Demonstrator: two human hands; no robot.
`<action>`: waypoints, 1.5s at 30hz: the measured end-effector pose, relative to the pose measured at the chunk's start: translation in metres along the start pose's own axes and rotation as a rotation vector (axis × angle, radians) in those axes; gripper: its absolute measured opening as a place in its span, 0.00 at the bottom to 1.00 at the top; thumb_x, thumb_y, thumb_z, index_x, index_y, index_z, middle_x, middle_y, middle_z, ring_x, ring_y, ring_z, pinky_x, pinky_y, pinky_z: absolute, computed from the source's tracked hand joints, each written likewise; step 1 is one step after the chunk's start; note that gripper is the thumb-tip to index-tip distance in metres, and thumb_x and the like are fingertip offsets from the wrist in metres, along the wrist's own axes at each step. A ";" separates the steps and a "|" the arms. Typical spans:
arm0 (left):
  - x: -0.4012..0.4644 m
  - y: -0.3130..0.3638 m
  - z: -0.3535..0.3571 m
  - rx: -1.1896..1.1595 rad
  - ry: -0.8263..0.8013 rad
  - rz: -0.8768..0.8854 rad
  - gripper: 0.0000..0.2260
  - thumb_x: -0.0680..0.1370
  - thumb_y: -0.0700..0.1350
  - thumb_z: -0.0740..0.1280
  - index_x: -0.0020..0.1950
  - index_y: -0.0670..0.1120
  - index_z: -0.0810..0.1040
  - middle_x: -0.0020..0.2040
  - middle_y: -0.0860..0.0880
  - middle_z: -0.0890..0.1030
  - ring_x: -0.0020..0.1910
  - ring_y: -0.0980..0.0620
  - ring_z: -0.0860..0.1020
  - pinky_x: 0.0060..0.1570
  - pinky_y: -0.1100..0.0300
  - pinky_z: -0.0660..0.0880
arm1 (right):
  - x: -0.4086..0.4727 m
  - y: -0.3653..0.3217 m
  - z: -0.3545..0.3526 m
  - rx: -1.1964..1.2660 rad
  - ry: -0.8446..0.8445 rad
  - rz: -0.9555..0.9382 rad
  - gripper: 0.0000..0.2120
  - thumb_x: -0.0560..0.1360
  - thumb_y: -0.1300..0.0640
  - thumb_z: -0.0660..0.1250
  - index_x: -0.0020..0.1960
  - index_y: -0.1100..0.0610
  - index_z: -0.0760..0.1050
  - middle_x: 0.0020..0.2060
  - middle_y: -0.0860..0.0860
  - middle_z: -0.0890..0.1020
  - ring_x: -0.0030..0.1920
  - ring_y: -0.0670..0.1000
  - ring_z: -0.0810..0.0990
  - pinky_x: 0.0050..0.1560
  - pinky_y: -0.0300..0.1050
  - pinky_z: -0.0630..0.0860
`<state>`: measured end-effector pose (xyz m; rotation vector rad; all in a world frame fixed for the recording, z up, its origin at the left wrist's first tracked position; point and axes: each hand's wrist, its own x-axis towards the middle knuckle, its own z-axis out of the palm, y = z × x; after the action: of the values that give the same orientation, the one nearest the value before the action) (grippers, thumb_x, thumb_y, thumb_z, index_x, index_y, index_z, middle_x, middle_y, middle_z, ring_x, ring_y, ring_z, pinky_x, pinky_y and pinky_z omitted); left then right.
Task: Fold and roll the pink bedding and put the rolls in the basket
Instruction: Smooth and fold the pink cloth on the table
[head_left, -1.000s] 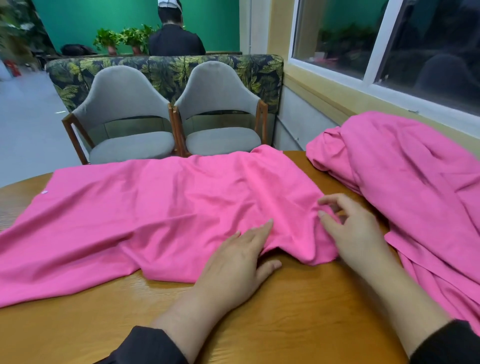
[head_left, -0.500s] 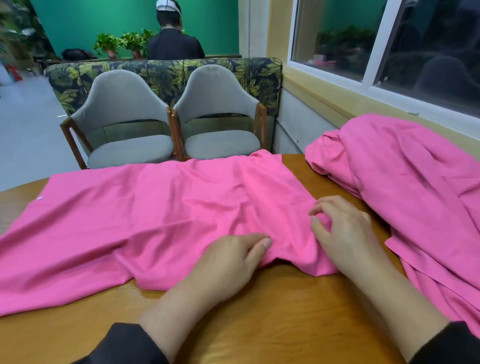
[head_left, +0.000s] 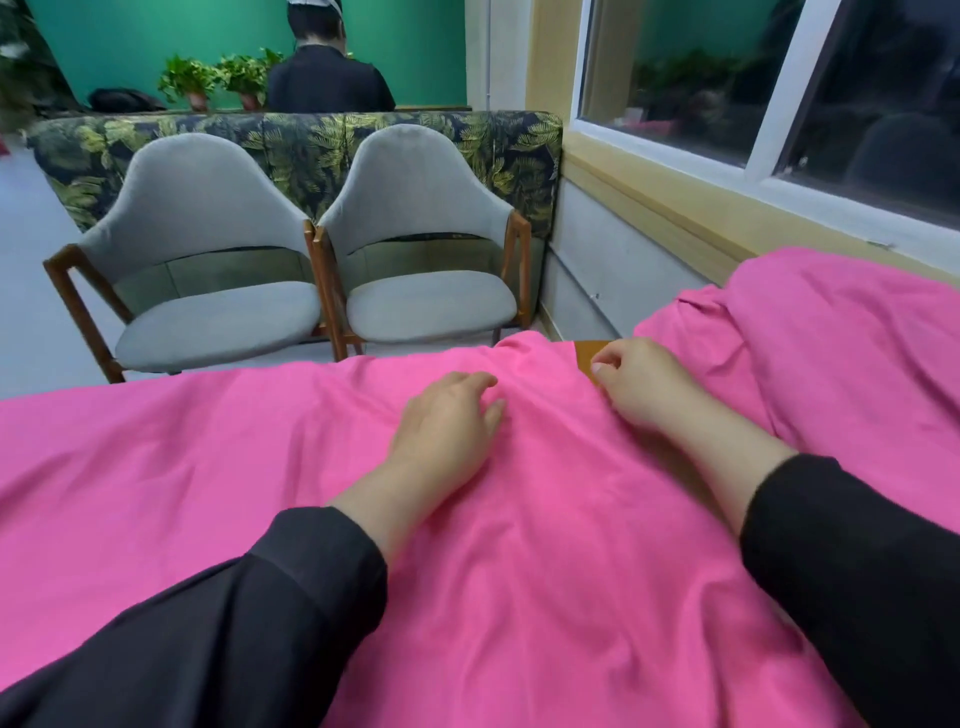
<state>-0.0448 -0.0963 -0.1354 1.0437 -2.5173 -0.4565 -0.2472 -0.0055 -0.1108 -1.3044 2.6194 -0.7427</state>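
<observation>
A pink sheet (head_left: 234, 467) lies spread across the wooden table (head_left: 592, 351), reaching under both my forearms. My left hand (head_left: 447, 426) lies on it near the far edge, with curled fingers and thumb gathering a ridge of fabric. At the sheet's far right corner, my right hand (head_left: 641, 387) pinches the cloth with curled fingers, beside a small bare patch of table. A second heap of pink bedding (head_left: 841, 353) is piled to the right under the window. No basket is in view.
Two grey chairs (head_left: 218, 280) stand just beyond the table's far edge, backed by a leaf-patterned sofa (head_left: 291, 140). A person in dark clothes (head_left: 327, 78) sits behind it, facing away. A window sill (head_left: 675, 208) runs along the right.
Both hands took hold of the sheet's near right edge and carried it away from me to the far side. The view leaned forward, so pink cloth now fills the foreground.
</observation>
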 end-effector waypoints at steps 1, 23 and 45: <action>0.005 -0.004 0.007 0.050 -0.009 0.011 0.18 0.81 0.54 0.62 0.69 0.50 0.76 0.67 0.48 0.77 0.66 0.46 0.75 0.65 0.51 0.70 | 0.018 -0.001 0.004 0.006 -0.030 0.054 0.10 0.77 0.59 0.62 0.44 0.60 0.82 0.44 0.60 0.85 0.45 0.61 0.83 0.48 0.52 0.81; 0.003 -0.015 0.024 0.113 -0.099 0.053 0.23 0.82 0.61 0.56 0.74 0.54 0.68 0.79 0.52 0.63 0.79 0.54 0.55 0.78 0.48 0.51 | 0.114 -0.015 0.034 -0.263 -0.108 0.170 0.21 0.74 0.41 0.72 0.41 0.60 0.76 0.38 0.56 0.80 0.38 0.58 0.78 0.32 0.43 0.68; 0.003 -0.017 0.025 0.104 -0.094 0.066 0.23 0.82 0.61 0.55 0.74 0.54 0.68 0.79 0.51 0.62 0.79 0.54 0.55 0.78 0.47 0.50 | 0.131 -0.009 0.005 0.442 -0.005 0.353 0.06 0.74 0.65 0.68 0.46 0.56 0.79 0.38 0.55 0.79 0.32 0.52 0.74 0.33 0.40 0.71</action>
<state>-0.0480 -0.1062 -0.1642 0.9945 -2.6745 -0.3677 -0.3205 -0.1130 -0.0971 -0.7005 2.3869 -1.1557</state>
